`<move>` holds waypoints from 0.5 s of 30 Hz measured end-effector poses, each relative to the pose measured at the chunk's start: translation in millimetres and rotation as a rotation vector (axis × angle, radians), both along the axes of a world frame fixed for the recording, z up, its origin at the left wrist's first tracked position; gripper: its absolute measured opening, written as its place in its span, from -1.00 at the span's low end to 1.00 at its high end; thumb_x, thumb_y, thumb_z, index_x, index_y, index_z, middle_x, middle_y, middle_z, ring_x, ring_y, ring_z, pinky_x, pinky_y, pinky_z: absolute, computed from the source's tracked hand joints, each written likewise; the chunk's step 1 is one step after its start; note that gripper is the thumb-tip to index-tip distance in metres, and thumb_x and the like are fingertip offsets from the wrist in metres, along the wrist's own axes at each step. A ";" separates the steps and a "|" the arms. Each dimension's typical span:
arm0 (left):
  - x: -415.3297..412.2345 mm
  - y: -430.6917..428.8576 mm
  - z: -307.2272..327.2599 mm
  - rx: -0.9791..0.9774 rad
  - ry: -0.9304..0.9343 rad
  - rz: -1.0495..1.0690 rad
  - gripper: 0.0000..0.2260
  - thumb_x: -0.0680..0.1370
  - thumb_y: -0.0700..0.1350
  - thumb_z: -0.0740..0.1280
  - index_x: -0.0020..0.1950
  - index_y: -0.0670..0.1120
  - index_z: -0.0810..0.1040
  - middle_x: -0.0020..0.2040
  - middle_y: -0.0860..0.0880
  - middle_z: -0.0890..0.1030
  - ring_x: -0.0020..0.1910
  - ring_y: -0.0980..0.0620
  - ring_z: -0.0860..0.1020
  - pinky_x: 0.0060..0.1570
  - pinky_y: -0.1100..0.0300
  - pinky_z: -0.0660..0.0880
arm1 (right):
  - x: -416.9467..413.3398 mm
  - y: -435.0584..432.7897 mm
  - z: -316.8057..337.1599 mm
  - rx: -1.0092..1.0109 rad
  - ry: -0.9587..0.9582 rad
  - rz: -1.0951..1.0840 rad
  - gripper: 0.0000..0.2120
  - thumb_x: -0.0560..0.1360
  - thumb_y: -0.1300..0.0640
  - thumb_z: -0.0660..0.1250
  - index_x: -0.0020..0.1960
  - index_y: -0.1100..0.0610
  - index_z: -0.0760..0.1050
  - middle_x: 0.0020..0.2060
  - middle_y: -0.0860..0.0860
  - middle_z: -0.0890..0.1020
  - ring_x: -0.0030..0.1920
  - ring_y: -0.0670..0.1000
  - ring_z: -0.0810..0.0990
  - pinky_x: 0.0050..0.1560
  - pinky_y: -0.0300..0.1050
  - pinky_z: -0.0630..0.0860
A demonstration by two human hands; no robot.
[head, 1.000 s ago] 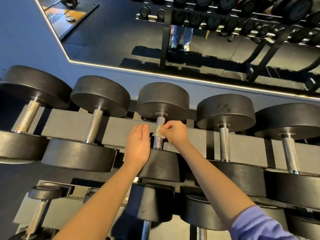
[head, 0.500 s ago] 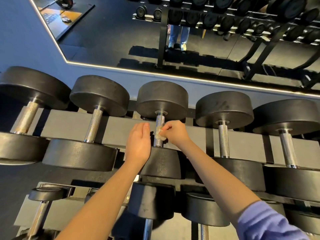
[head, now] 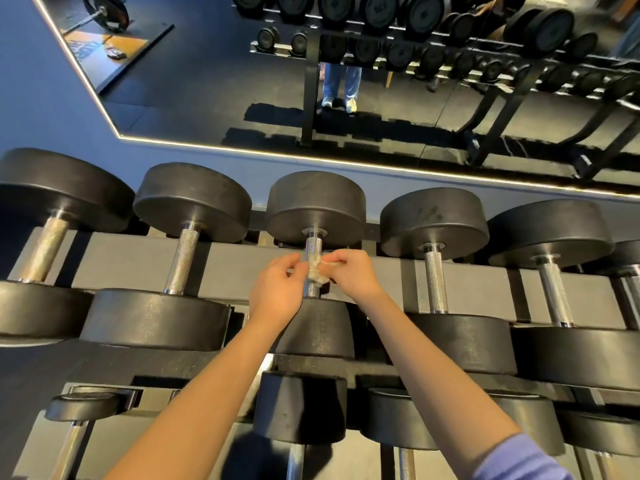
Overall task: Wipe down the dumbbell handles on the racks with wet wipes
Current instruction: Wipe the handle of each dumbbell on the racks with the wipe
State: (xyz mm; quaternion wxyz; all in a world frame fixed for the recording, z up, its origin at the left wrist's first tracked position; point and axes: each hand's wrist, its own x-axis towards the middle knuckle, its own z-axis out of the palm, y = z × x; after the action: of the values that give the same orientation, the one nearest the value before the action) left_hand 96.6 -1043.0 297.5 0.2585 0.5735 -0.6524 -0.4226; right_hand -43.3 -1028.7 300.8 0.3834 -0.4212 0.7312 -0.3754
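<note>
Wet wipe held against dumbbell handle between hands, pinched by right hand. Left hand curled beside wipe; hold not discernible. Neighbouring handle left of hands: wiped state not determinable.

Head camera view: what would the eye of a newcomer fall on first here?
First, the two hands at the centre: the right hand pinches a crumpled wet wipe on the middle dumbbell handle, the left hand beside it. Around them, a row of big black dumbbells fills the upper rack.
</note>
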 end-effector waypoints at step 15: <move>-17.0 -54.5 4.2 -0.155 -0.025 -0.056 -0.86 0.52 -0.20 0.37 0.02 -0.21 0.65 -0.04 -0.10 0.65 -0.08 0.06 0.54 -0.15 0.37 0.33 | 48.5 38.2 -1.7 -0.185 0.503 -0.087 -0.67 0.62 -0.03 0.09 0.08 0.11 0.57 -0.05 0.01 0.62 -0.07 0.02 0.57 -0.08 -0.06 0.50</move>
State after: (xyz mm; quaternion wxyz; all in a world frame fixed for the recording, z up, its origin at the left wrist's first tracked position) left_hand 79.6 -1097.5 301.7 0.2822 0.5387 -0.7020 -0.3706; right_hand 5.2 -990.5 299.1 0.1333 -0.5026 0.7834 -0.3403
